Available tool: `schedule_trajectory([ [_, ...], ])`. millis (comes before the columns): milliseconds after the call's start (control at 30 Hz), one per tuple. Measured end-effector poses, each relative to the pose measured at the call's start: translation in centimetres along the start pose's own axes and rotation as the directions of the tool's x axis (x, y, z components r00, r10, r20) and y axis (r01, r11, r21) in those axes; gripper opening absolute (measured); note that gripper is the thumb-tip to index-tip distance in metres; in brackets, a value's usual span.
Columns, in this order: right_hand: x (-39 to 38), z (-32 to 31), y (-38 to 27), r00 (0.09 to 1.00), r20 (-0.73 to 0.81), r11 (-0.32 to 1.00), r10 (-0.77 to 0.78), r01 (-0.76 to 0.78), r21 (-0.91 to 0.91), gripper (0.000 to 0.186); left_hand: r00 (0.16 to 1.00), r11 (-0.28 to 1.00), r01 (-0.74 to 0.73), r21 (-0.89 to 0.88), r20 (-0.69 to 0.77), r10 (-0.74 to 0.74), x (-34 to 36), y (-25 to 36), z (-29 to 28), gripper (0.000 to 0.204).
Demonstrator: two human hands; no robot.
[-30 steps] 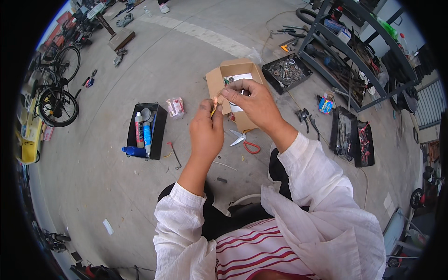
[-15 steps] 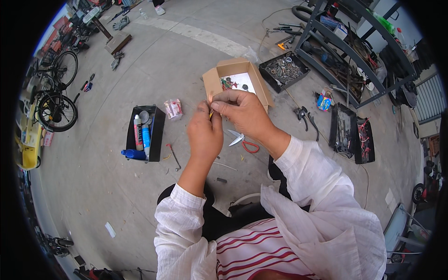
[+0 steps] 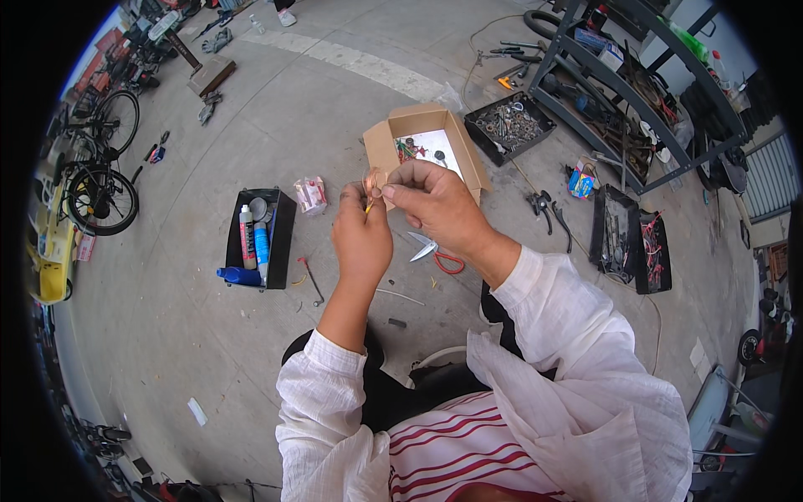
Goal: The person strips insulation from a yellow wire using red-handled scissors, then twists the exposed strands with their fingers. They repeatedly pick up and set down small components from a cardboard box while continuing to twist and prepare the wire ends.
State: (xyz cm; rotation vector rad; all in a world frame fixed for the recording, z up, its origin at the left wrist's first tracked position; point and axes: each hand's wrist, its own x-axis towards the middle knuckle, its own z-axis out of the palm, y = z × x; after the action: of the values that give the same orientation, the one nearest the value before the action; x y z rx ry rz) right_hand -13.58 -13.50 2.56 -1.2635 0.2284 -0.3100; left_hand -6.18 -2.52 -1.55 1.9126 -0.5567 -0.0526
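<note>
A short wire with a bit of yellow insulation and fanned bare copper strands (image 3: 371, 181) stands between my fingertips. My left hand (image 3: 362, 241) is closed, pinching its yellow part. From the right, my right hand (image 3: 442, 202) has thumb and forefinger pressed together at the side of the copper strands. Just beyond both hands sits an open cardboard box (image 3: 470, 155), with small coloured parts on a white bottom. Below my right hand, scissors (image 3: 447, 263) with red handles lie spread on the concrete floor.
A black tray (image 3: 285, 226) with bottles stands left, near a small pink-and-white package (image 3: 310, 195). To the right are pliers (image 3: 548, 211), a blue box (image 3: 580, 181) and black bins (image 3: 615, 226). A hardware tray (image 3: 545, 134) adjoins a metal rack (image 3: 619, 84).
The copper strands now show spread above my fingers, where they were mostly hidden and bunched before. My left hand has shifted slightly left, and the fingertips of both hands are a little farther apart.
</note>
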Motion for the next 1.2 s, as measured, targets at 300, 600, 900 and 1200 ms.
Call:
schedule_trajectory([
  [300, -0.1, 0.9, 1.2, 0.979, 0.010, 0.979, -0.203, 0.203, -0.024, 0.007, 0.988, 0.998, 0.059, 0.004, 0.142, -0.059, -0.6, 0.3, 0.3, 0.023],
  [600, 3.0, -3.6, -2.0, 0.934, -0.300, 0.889, -0.195, 0.298, 0.347, 0.004, 0.936, 0.980, 0.090, 0.175, 0.321, -0.143, -3.2, -1.5, 1.1, 0.025],
  [900, 1.8, -3.6, 0.3, 0.962, -0.026, 0.874, -0.270, 0.234, -0.426, 0.010, 0.826, 0.482, 0.563, -0.671, 0.471, -0.309, 0.0, 0.9, -2.6, 0.009],
  [1200, 2.2, -0.6, 1.6, 1.000, -0.012, 0.999, 0.028, -0.028, -0.023, 0.012, 0.802, 0.379, 0.596, -0.708, 0.549, -0.235, 0.5, 1.3, -1.7, 0.007],
])
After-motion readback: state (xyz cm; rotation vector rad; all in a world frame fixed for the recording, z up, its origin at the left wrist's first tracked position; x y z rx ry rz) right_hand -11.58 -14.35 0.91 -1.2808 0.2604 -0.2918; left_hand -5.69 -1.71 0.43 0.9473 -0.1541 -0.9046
